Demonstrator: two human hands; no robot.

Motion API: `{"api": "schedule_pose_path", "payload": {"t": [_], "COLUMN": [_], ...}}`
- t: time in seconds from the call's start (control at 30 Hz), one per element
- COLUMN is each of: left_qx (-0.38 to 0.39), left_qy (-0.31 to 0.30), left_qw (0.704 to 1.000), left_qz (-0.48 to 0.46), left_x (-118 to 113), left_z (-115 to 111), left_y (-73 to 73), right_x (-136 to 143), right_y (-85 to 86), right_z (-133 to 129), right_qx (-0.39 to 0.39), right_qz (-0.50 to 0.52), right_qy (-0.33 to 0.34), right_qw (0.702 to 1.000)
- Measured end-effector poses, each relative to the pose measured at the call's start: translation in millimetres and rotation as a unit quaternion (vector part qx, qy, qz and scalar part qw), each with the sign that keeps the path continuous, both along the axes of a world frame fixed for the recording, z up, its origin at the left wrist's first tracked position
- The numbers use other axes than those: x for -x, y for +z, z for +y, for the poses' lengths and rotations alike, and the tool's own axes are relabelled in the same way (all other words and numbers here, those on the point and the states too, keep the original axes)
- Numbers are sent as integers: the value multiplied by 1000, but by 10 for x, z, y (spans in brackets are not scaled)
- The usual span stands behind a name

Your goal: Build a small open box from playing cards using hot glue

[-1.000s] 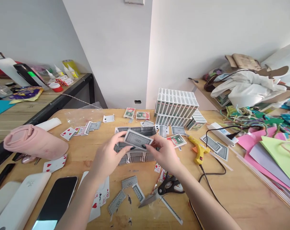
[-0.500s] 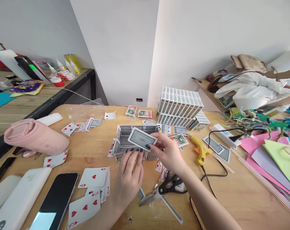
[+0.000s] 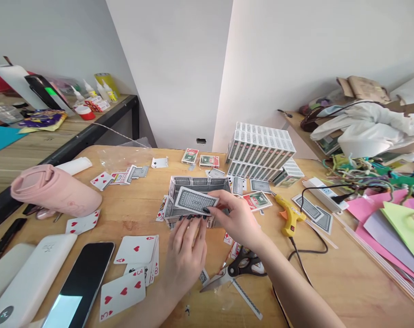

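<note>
My right hand pinches a grey-backed playing card between thumb and fingers, its patterned back facing me. The card is held slightly tilted above an open-topped box made of playing cards, covering part of the box's inside. With fingers stretched out side by side, my left hand rests its fingertips at the box's front wall, just below the card; its thumb is hidden. Behind my right wrist lie black-handled scissors, partly over cut card strips.
Stacked card packs stand at the back right. A yellow glue gun with its cord lies right, near a power strip. Left are a pink tumbler, a phone, a white power bank and loose face-up cards.
The card in my right hand has tilted flatter and come slightly lower over the box. My left hand stays at the front wall. The whole view has shifted slightly.
</note>
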State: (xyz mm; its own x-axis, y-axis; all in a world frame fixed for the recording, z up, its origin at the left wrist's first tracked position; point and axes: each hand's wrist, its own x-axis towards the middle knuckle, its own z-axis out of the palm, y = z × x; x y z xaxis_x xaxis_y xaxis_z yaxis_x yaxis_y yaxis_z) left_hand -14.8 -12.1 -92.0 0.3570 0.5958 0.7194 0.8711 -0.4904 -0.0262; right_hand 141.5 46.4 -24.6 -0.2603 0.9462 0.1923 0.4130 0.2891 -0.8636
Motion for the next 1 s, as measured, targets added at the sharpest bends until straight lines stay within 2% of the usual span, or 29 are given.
{"api": "schedule_pose_path", "payload": {"t": [0.2,0.43,0.63,1.0], "left_qx": [-13,-32,-36,-39], "left_qy": [-3,-11,-10,-20], "left_qw": [1000,999,999,999], "left_qz": [11,10,-5,-11], "left_x": [14,27,39,58], "left_z": [5,10,19,25], "left_y": [12,-3,-36,-39], "right_x": [77,141,151,131], "right_y": [82,133,183,157], "right_z": [47,113,123,188], "right_qx": [-53,-48,-44,-33], "right_qz": [-41,-62,-116,-98], "right_qy": [27,67,59,66], "right_qw": [997,995,991,992]}}
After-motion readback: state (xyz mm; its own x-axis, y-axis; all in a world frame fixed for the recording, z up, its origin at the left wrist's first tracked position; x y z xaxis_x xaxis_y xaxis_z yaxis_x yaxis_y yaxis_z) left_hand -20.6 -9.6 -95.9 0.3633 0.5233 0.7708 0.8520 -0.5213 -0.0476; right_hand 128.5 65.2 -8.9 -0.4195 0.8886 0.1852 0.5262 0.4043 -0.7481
